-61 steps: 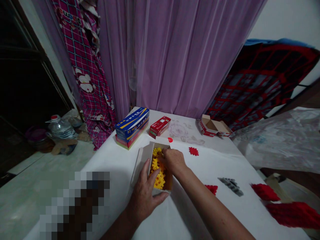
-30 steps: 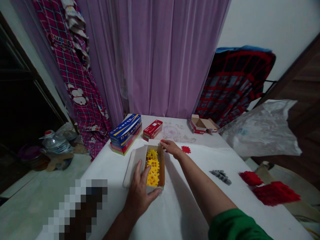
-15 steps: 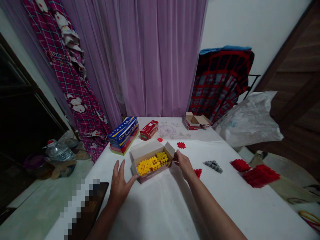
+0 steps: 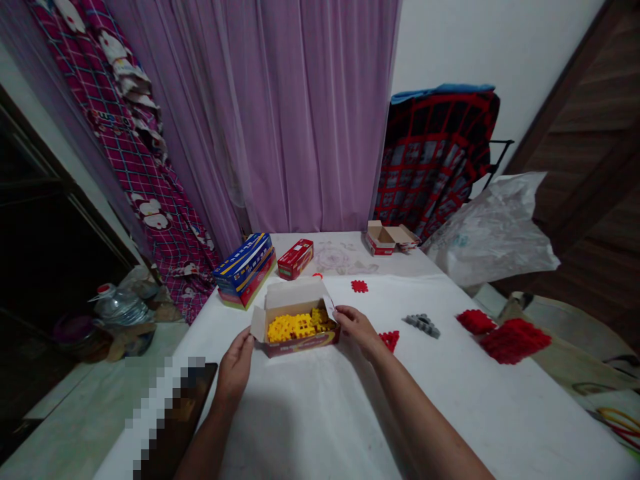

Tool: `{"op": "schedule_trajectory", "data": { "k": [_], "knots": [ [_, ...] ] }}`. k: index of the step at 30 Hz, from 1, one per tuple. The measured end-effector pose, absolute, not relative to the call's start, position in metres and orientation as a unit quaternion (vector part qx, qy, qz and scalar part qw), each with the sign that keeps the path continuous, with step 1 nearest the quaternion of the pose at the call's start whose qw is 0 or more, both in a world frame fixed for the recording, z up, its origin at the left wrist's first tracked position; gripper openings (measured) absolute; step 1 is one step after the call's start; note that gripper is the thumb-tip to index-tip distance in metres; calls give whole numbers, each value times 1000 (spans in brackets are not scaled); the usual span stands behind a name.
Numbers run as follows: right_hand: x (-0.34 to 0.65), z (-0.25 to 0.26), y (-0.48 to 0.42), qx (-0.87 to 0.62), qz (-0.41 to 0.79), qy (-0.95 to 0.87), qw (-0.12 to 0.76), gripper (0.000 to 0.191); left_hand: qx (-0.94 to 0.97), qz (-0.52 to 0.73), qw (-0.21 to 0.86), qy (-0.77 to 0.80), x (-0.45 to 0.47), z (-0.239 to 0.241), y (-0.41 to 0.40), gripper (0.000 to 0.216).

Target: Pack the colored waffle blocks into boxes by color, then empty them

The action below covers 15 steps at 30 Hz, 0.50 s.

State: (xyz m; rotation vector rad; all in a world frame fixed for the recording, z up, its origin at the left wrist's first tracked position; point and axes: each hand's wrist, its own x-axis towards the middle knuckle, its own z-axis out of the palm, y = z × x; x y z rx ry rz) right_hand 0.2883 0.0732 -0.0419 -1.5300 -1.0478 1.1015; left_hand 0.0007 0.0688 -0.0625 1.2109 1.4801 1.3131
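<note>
An open cardboard box (image 4: 300, 344) sits on the white-covered table, its back flap raised and its two side flaps up. Yellow interlocking plastic pieces (image 4: 293, 327) fill it, with a darker yellow group at the right end. My left hand (image 4: 237, 359) pinches the left side flap between thumb and fingers. At the other end, my right hand (image 4: 358, 328) is closed on the right side flap. Close by my right forearm lies a red plastic piece (image 4: 389, 340), partly hidden by the arm. A flat red square piece (image 4: 359, 286) lies behind the box.
A blue box (image 4: 243, 259) rests on another box at back left, beside a small red box (image 4: 296, 259). An opened box (image 4: 381, 240) stands at back right. Grey pieces (image 4: 423, 325) and stacked red pieces (image 4: 516, 341) lie right. A dark flat object (image 4: 180, 420) is at front left.
My left hand has gone from spread fingers to pinching the left flap. My right hand has closed on the right flap. The box has turned so its front faces me more squarely.
</note>
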Motion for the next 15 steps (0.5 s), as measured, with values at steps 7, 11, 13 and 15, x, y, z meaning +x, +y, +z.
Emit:
{"op": "schedule_trajectory", "data": {
  "k": [7, 11, 13, 15],
  "knots": [
    [283, -42, 84, -689, 357, -524, 352, 40, 582, 454, 321, 594, 27, -49, 87, 42],
    [285, -37, 86, -697, 350, -532, 328, 46, 504, 459, 446, 580, 36, -51, 91, 63],
    [290, -34, 88, -687, 363, -528, 343, 50, 475, 464, 490, 564, 37, -49, 89, 61],
    [295, -29, 91, -671, 383, -515, 371, 53, 460, 465, 508, 560, 37, -47, 87, 58]
  ]
}}
